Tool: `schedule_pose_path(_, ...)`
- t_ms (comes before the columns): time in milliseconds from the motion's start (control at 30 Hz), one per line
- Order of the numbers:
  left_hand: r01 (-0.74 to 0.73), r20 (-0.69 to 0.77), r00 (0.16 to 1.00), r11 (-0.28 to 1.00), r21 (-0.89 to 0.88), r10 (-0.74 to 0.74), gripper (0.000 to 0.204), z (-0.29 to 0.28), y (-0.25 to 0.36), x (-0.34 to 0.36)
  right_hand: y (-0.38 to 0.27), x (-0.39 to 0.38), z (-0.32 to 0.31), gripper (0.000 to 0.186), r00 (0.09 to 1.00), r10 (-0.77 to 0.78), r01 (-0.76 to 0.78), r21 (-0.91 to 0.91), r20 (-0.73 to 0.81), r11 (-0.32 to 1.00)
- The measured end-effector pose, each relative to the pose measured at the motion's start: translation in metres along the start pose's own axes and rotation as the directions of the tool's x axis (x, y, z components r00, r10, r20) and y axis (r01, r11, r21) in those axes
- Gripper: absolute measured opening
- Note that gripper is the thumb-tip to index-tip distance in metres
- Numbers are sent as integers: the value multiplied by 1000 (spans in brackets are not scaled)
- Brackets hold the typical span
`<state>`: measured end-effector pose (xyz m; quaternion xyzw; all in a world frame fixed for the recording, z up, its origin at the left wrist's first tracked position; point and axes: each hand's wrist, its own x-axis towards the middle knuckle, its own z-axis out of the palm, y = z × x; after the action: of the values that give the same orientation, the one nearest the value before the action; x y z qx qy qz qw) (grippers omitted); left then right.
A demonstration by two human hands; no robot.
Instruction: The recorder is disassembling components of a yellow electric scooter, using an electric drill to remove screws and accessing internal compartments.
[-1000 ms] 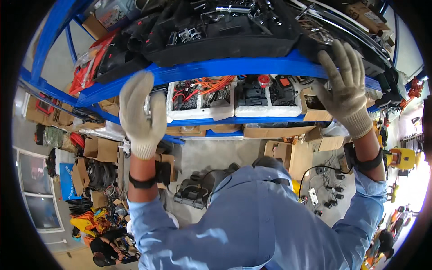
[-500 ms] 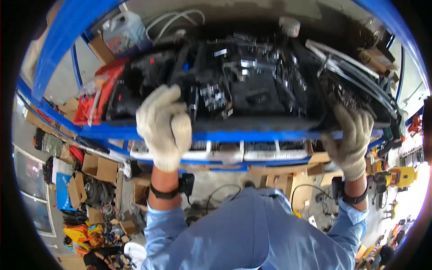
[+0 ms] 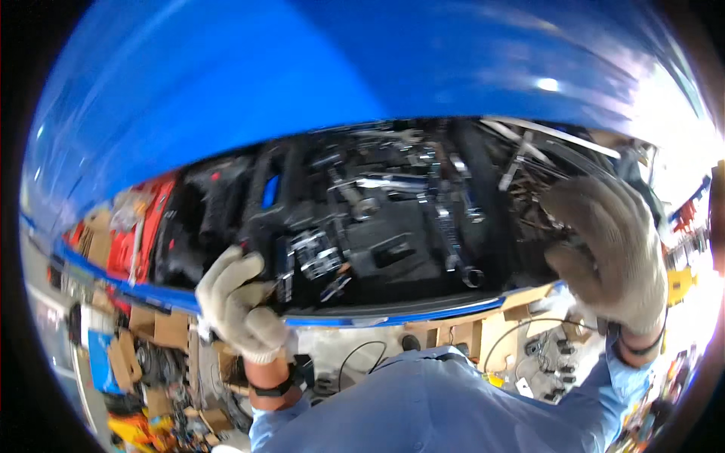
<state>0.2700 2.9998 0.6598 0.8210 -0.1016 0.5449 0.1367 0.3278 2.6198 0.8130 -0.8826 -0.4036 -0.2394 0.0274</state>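
Left grip (image 3: 240,306) is curling at the near edge of a black tool tray (image 3: 423,298); whether it is pinching anything cannot be told. Right grip (image 3: 557,230) is hovering spread near metal tools (image 3: 532,216). Wrenches (image 3: 448,235) are lying between the 2.

From my end I see the gloved left hand (image 3: 240,306), fingers curled, near left at a black tool tray (image 3: 400,291), gloved right hand (image 3: 615,253), thumb apart, at its right, wrenches (image 3: 447,230) between, blue panel (image 3: 302,75) far.
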Motion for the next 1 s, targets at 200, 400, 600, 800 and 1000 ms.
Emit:
schedule_pose_path(200, 39, -53, 998, 999, -25, -40, 52, 2, -2, -3, 65, -52, -10, 40, 903, 403, -405, -16, 148, 914)
schedule_pose_path(400, 205, -73, 976, 979, -19, -206, 56, 8, 6, -13, 105, -87, -9, 38, 838, 468, -494, 26, 279, 869)
schedule_pose_path(600, 182, -134, 974, 983, -7, -181, 52, 12, 6, -15, 122, -98, 4, 35, 914, 367, -374, 7, 173, 927)
schedule_pose_path(800, 288, -204, 935, 956, -46, -291, 53, 17, 5, -13, 123, -63, -4, 30, 909, 267, -288, 18, 319, 957)
schedule_pose_path(1000, 229, -178, 954, 969, -94, -242, 58, 13, 6, -16, 132, -32, 32, 16, 959, -80, 81, 8, 272, 997)
